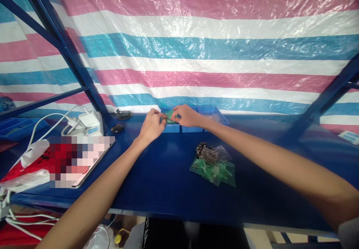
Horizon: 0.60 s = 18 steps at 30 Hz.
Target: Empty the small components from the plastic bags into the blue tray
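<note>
Both hands are at a row of blue bins against the striped sheet. My left hand (pixel 153 124) is at the left end of the blue bins (pixel 192 128), its thumb and fingers pinched on something I cannot make out. My right hand (pixel 185 115) reaches over the left bin, fingertips closed at the green pieces (pixel 169 116) inside it; what they hold is too small to tell. Nearer to me on the blue table lies a clear bag of green pieces (pixel 211 171), with a small bag of brown parts (pixel 209 155) and black parts (pixel 200 148) at its top.
On the left of the blue table (pixel 157 181) are a tablet (pixel 97 159), a white power strip with plugs and cables (pixel 94 123), a red bag (pixel 36 164) and a black mouse (pixel 117 128). Blue metal posts (pixel 66 50) stand at both sides.
</note>
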Motion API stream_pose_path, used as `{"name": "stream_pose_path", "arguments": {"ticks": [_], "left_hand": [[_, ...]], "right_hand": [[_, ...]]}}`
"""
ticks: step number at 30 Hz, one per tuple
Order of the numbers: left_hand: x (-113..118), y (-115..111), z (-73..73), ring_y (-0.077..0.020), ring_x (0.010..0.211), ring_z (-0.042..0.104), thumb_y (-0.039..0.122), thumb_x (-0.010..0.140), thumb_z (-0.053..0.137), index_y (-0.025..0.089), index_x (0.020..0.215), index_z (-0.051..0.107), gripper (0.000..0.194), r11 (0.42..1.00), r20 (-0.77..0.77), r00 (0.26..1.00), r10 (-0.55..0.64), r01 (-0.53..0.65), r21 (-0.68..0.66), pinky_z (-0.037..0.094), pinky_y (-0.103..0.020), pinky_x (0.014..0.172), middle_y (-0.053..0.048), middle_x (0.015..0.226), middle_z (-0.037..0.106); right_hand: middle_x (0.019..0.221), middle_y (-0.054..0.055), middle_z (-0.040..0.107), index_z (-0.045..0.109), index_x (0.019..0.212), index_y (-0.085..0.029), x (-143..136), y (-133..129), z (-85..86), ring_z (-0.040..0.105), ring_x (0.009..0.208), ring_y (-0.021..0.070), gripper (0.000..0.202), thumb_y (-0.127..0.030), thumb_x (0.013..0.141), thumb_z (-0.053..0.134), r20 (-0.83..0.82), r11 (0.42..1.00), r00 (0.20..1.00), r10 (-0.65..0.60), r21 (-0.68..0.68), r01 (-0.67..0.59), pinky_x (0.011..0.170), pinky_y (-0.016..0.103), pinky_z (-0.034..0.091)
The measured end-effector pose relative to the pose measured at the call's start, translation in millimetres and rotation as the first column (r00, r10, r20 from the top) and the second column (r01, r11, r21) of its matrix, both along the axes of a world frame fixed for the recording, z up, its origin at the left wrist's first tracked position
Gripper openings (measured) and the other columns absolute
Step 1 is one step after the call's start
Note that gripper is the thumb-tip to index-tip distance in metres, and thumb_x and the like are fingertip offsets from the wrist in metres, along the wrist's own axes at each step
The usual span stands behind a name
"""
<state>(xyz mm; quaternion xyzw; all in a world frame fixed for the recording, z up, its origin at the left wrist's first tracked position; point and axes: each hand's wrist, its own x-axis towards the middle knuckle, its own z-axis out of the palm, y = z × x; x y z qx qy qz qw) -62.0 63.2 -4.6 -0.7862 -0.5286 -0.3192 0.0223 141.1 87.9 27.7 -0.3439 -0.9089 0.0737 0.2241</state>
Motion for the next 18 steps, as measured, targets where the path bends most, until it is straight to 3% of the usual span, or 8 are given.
{"name": "stream_pose_path", "arguments": {"ticks": [4,8,11,14,18], "left_hand": [[5,-6,4.0,-0.0259,0.107,0.059,0.017,0.089,0.052,0.019,0.107,0.075,0.029,0.994,0.073,0.996,-0.044,0.037,0.099,0.048,-0.041,0.101,-0.009,0.105,0.054],[18,-23,13.4,-0.0200,0.091,0.062,0.019,0.095,0.048,0.018,0.106,0.072,0.027,0.971,0.067,0.978,-0.198,0.187,0.149,0.051,-0.034,0.087,-0.006,0.100,0.059],[32,-39,16.4,-0.0189,0.090,0.063,0.020,0.098,0.045,0.019,0.111,0.068,0.027,0.939,-0.046,0.944,-0.327,0.330,0.098,0.049,-0.031,0.080,-0.006,0.103,0.063],[44,-51,11.8,-0.0195,0.084,0.064,0.026,0.097,0.051,0.020,0.109,0.068,0.021,0.929,-0.179,0.913,-0.366,0.368,-0.022,0.046,-0.030,0.071,-0.005,0.096,0.065],[56,-58,1.5,-0.0152,0.074,0.061,0.034,0.098,0.056,0.021,0.105,0.070,0.021,0.830,-0.108,0.832,-0.544,0.515,-0.215,0.044,-0.027,0.065,-0.003,0.089,0.065]], "right_hand": [[0.098,0.007,0.073,0.073,0.095,-0.019,12,-19,6.7,0.060,0.105,0.0227,0.026,-0.012,0.092,0.049,-0.045,0.991,0.997,-0.060,0.120,0.065,0.101,0.041,0.039],[0.101,0.009,0.068,0.070,0.108,-0.019,34,-57,13.1,0.058,0.101,0.0235,0.030,-0.016,0.099,0.041,-0.049,0.974,0.995,-0.087,0.207,0.095,0.087,0.037,0.044],[0.099,0.008,0.069,0.070,0.106,-0.018,54,-86,9.6,0.060,0.093,0.0225,0.029,-0.016,0.099,0.042,0.077,0.990,0.995,-0.056,0.134,0.046,0.079,0.036,0.044],[0.100,0.008,0.070,0.070,0.105,-0.020,75,-104,-4.2,0.063,0.092,0.0229,0.025,-0.014,0.097,0.047,0.196,0.994,0.975,-0.108,0.035,0.103,0.077,0.035,0.045],[0.104,0.008,0.070,0.072,0.106,-0.022,97,-114,-21.8,0.064,0.098,0.0239,0.027,-0.012,0.097,0.049,0.166,0.983,0.973,-0.159,-0.062,0.171,0.080,0.035,0.048]]}}
